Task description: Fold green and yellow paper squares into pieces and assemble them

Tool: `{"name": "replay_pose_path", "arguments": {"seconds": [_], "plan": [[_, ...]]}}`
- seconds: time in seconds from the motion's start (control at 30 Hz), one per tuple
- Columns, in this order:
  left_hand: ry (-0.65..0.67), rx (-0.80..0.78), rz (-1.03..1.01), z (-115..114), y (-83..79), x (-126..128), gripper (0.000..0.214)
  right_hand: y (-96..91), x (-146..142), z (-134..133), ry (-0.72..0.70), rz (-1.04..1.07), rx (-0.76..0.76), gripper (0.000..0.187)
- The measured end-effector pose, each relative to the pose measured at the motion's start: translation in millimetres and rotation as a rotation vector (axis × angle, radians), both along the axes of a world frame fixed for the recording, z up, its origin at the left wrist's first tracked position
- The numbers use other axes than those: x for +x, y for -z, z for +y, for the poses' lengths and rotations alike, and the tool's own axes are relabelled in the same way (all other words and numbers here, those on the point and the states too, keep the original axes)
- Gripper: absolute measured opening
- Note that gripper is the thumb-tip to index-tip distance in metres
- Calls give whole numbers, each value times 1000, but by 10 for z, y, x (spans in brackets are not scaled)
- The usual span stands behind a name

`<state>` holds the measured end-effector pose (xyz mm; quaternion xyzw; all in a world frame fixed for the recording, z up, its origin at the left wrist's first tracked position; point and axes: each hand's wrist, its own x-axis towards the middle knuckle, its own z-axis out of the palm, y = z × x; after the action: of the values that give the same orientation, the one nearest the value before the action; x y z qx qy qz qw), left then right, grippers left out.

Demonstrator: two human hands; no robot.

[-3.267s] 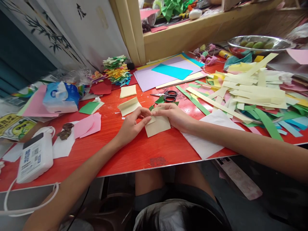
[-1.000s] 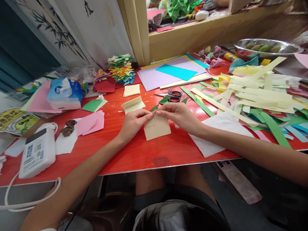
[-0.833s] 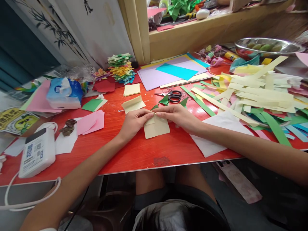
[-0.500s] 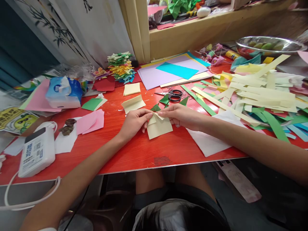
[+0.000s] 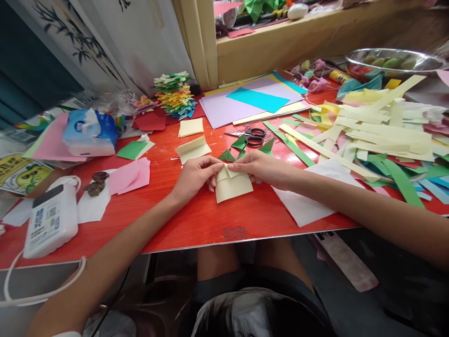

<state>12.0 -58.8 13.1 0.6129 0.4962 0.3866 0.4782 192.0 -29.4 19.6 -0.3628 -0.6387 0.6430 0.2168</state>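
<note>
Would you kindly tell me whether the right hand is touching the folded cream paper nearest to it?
Touching. The head view shows the right hand with its thumb lying on the upper part of the folded cream paper.

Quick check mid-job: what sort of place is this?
Probably a home craft corner, at a glossy red table. The black-handled metal scissors and loose heap of pale yellow paper strips suggest craftwork; the shiny round metal bowl of what looks like green fruit suggests a home, not a workshop.

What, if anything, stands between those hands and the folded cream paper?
Nothing visible: the left hand and right hand both pinch the cream paper near its top. Scissors and green pieces lie beyond it.
</note>
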Motion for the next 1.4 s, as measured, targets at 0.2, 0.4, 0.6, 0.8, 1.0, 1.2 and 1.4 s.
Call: {"name": "replay_pose_path", "arguments": {"seconds": [0.2,0.4,0.6,0.8,1.0,1.2,1.4], "plan": [[101,-83,-61,26,-10,-18,27,46,11,22,-6,20,25,30],[76,-19,-86,14,-20,-3,19,43,-6,-11,52,38,46,36],[-172,-46,-249,75,1,-62,16,9,-60,4,162,303,-103,45],[-184,-6,-239,52,14,-25,18,59,-116,-52,-23,261,-79,21],[-35,37,48,-32,-3,54,23,123,-77,-15,179,355,-44,14],[0,357,45,34,48,-6,65,125,-65,9,294,350,77,19],[20,567,163,47,18,-80,30,125,-62,-3,263,408,39,15]]}}
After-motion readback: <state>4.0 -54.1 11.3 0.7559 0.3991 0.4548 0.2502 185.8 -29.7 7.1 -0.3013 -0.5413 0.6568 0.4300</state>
